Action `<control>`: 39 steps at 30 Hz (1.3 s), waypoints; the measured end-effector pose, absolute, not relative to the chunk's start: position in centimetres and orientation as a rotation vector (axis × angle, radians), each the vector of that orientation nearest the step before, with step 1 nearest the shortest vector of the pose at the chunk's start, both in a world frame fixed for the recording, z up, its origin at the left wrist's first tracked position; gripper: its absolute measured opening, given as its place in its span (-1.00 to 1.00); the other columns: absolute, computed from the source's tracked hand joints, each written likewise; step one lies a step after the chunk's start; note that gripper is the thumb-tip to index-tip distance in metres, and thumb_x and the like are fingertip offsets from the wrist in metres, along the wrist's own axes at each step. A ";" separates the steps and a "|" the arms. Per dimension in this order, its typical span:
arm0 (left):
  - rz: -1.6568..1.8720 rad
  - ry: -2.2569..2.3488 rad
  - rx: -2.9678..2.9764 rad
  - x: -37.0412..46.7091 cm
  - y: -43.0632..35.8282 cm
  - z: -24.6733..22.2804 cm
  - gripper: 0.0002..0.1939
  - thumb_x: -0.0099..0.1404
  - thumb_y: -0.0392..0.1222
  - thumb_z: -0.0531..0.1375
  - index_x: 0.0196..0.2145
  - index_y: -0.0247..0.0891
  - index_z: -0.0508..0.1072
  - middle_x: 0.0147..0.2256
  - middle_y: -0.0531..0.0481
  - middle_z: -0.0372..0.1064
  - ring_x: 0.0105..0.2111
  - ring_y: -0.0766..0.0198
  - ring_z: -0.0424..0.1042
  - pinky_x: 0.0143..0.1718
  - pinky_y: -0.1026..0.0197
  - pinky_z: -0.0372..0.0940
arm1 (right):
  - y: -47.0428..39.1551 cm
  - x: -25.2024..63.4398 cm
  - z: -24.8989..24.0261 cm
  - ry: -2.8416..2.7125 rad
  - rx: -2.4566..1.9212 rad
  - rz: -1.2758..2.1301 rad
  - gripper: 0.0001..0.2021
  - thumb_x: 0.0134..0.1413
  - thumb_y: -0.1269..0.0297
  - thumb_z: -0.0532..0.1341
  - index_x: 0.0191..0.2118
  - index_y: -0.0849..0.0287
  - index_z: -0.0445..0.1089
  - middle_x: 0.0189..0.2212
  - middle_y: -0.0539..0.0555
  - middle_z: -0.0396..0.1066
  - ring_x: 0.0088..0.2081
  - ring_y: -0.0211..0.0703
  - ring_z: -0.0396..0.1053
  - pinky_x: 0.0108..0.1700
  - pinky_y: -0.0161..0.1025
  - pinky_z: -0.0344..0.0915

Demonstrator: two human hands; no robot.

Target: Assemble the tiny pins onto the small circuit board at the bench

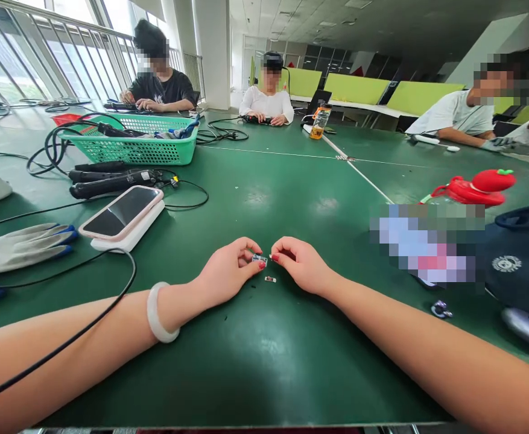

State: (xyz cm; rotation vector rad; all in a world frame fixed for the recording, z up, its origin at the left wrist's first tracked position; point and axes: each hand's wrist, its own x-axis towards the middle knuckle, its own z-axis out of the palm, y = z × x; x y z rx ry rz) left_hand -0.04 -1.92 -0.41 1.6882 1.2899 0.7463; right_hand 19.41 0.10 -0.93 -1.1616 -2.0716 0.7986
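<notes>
My left hand [231,268] is closed in a pinch on a small clear, bluish piece [259,258], too small to name more exactly. Just to its right, my right hand [298,263] also pinches; a tiny pale bit [271,257] shows at its fingertips. The two hands are close but apart, low over the green table [264,361]. Below the fingertips lies a small flat piece [270,279], light at its ends and dark in the middle. A tiny dark bit [253,287] rests beside it.
On the left are a phone [123,212] on a white box, gloves [24,244], black cables and a green basket [142,141]. A black cable crosses my left forearm. At right are a dark bag [522,259] and a red item [476,187]. Several people sit around the table.
</notes>
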 end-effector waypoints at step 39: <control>0.417 1.290 1.639 -1.1 -2.1 1.1 -0.78 0.02 -0.09 0.31 -0.43 -0.17 0.35 -0.56 0.18 0.31 -0.54 0.36 0.27 -0.45 0.29 0.19 | -1.2 19.0 -0.8 -2.339 -0.857 0.629 -0.86 0.18 0.30 0.15 -0.39 0.13 0.40 -0.40 0.04 0.44 -0.35 -0.27 0.37 -0.25 -0.29 0.32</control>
